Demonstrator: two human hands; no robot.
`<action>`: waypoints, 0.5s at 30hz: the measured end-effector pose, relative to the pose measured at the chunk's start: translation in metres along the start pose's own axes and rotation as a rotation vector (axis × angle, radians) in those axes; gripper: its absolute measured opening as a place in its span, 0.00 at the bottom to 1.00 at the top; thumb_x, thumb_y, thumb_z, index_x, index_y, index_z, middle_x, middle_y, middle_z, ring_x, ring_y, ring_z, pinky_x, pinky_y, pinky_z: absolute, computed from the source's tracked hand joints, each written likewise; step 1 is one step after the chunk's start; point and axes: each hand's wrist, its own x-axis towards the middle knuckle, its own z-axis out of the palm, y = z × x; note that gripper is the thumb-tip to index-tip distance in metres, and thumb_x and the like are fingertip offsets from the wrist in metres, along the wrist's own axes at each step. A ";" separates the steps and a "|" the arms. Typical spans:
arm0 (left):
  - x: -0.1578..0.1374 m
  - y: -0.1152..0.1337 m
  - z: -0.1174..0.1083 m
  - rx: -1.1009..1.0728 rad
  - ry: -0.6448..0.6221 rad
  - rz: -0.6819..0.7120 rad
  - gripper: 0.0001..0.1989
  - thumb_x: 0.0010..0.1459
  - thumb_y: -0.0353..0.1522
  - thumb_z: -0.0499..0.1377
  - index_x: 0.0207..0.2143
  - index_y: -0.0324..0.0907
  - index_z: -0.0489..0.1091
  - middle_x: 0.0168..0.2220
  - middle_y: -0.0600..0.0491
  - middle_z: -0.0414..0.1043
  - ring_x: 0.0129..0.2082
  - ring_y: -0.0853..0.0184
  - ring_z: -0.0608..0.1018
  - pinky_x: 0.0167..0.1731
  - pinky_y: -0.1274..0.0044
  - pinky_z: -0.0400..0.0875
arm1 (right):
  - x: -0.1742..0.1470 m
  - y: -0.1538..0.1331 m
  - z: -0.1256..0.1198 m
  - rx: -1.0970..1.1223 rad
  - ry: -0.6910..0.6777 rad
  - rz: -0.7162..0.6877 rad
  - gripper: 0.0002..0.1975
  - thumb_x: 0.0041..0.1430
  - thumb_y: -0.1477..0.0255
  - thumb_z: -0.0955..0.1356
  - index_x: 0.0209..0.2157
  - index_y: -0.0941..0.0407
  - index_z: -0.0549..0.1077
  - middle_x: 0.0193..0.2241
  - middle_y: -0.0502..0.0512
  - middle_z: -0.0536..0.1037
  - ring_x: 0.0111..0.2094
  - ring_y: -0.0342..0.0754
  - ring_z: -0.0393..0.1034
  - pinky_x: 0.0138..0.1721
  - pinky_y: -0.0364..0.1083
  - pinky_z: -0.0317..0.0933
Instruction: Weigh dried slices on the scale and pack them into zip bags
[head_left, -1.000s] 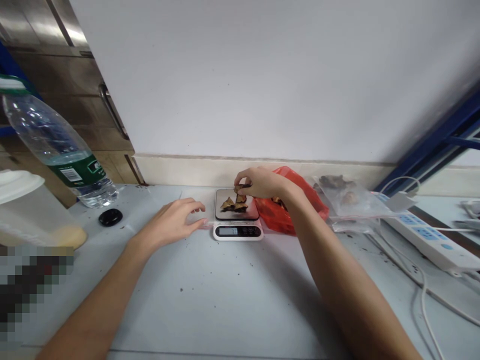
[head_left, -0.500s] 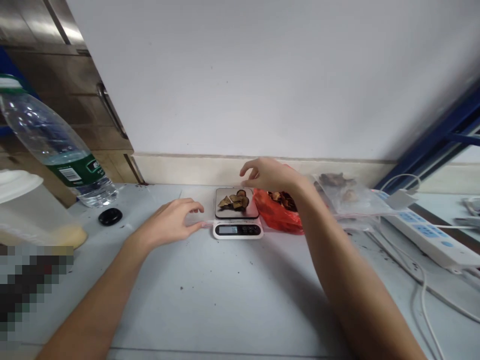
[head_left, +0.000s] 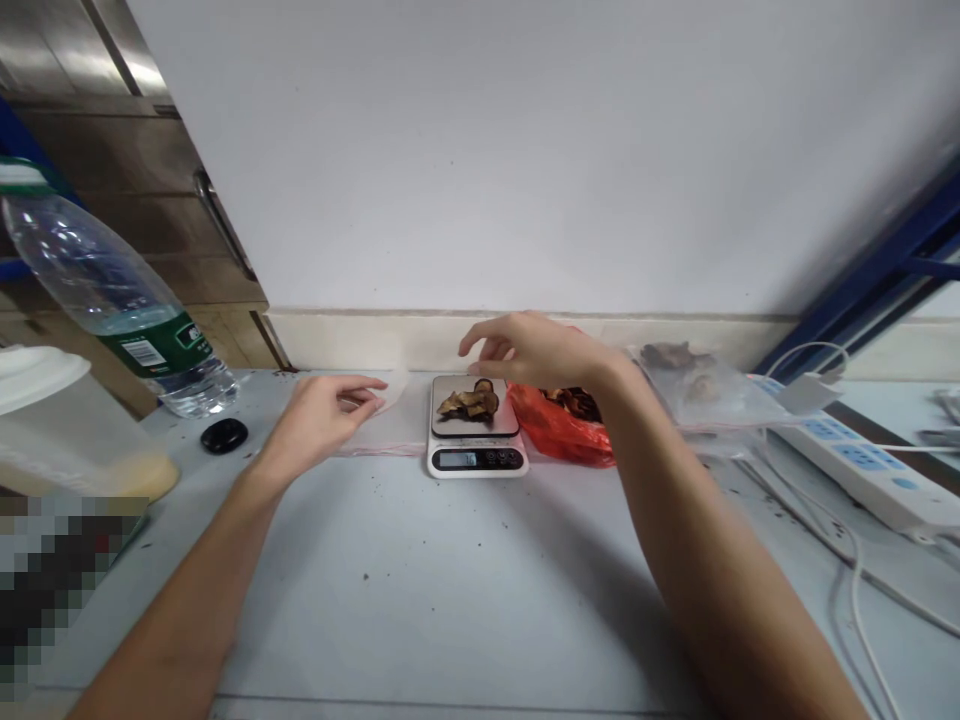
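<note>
A white digital scale [head_left: 478, 460] rests on the table, its display lit. Several brown dried slices [head_left: 469, 402], like dried mushroom, lie in a small heap on its metal plate. To its left, my left hand [head_left: 319, 415] pinches the raised edge of a clear plastic bag [head_left: 390, 425] between thumb and fingers. My right hand [head_left: 532, 350] hovers over the plate's back right corner, fingers loosely bent and apart, with nothing visible in them. Beneath that wrist sits an open red plastic bag [head_left: 562, 435] holding more dark dried slices [head_left: 574, 403].
At the left are a water bottle [head_left: 157, 340], a lidded plastic jug [head_left: 75, 430] and a black round cap [head_left: 223, 435]. A clear bag with dried pieces [head_left: 686, 385] lies right, beside a white power strip [head_left: 862, 470] and cables [head_left: 851, 570]. A wall [head_left: 480, 180] closes the back.
My left hand has drawn back leftward from the scale and now grips the clear bag's edge, lifting it. My right hand has shifted slightly left over the plate.
</note>
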 end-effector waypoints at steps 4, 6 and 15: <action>-0.004 0.013 0.004 -0.226 0.057 -0.079 0.23 0.50 0.43 0.62 0.47 0.43 0.77 0.32 0.50 0.84 0.40 0.53 0.85 0.41 0.65 0.80 | 0.007 -0.012 0.017 0.097 -0.054 -0.171 0.14 0.66 0.75 0.66 0.51 0.54 0.75 0.39 0.55 0.83 0.36 0.46 0.77 0.37 0.43 0.66; -0.006 0.019 0.007 -0.297 0.042 -0.087 0.23 0.49 0.44 0.64 0.46 0.44 0.75 0.31 0.50 0.84 0.41 0.52 0.85 0.38 0.65 0.81 | 0.009 -0.018 0.024 0.110 -0.103 -0.242 0.14 0.67 0.75 0.65 0.52 0.53 0.75 0.42 0.55 0.82 0.38 0.46 0.76 0.38 0.43 0.65; -0.015 0.023 0.025 -0.271 0.362 0.205 0.17 0.56 0.44 0.62 0.41 0.44 0.67 0.39 0.49 0.80 0.42 0.59 0.83 0.44 0.67 0.80 | 0.019 -0.028 0.043 -0.036 0.142 -0.044 0.09 0.56 0.82 0.68 0.36 0.58 0.78 0.32 0.55 0.80 0.32 0.45 0.69 0.31 0.42 0.57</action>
